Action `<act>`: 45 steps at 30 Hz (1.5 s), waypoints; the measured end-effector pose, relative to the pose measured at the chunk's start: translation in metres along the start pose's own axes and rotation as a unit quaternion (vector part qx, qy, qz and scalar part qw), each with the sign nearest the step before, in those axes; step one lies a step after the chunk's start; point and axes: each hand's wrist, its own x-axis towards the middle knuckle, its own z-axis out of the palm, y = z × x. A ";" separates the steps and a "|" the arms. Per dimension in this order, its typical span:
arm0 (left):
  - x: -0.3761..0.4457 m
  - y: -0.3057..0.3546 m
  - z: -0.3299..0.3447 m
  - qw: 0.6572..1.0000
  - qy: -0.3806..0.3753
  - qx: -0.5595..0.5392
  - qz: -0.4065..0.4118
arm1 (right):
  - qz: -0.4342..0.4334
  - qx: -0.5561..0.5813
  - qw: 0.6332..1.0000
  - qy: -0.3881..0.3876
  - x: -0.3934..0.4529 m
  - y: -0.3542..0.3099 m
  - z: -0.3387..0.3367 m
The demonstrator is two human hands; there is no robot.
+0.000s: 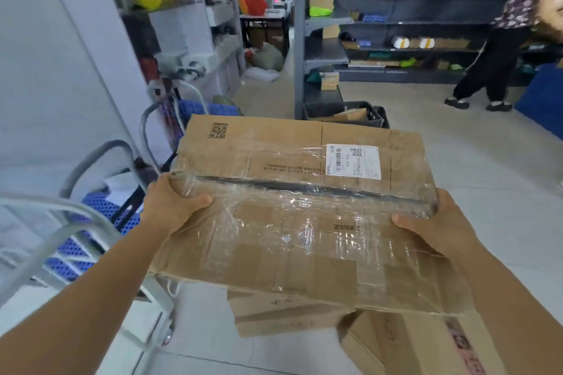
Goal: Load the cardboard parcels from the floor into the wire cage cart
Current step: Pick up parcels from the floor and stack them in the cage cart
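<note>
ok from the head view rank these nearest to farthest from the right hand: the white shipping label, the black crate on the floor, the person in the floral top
1. The white shipping label, on top of the taped cardboard parcel that the right hand grips, just up and left of it.
2. The black crate, on the floor beyond the parcel's far edge.
3. The person in the floral top, far right by the dark shelves.

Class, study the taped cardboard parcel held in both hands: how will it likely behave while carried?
The parcel probably flexes: its panels look creased and dented. The glossy tape wrap may be slippery under the left hand and right hand. It seems manageable in weight, gripped only at its sides.
</note>
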 end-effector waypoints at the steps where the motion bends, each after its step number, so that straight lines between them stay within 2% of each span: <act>1: -0.001 -0.009 -0.015 1.000 0.016 -0.001 -0.012 | -0.011 0.000 1.000 -0.013 0.001 -0.012 0.010; 11: -0.021 -0.089 -0.148 0.978 0.180 0.016 -0.101 | -0.128 -0.018 0.981 -0.144 0.015 -0.133 0.121; 24: -0.093 -0.148 -0.276 0.907 0.363 -0.002 -0.215 | -0.275 0.021 0.916 -0.290 -0.017 -0.277 0.241; 37: -0.166 -0.252 -0.412 0.838 0.479 -0.013 -0.262 | -0.371 0.011 0.845 -0.386 -0.154 -0.394 0.376; 45: -0.194 -0.329 -0.491 0.815 0.502 -0.018 -0.289 | -0.404 0.002 0.818 -0.408 -0.250 -0.446 0.461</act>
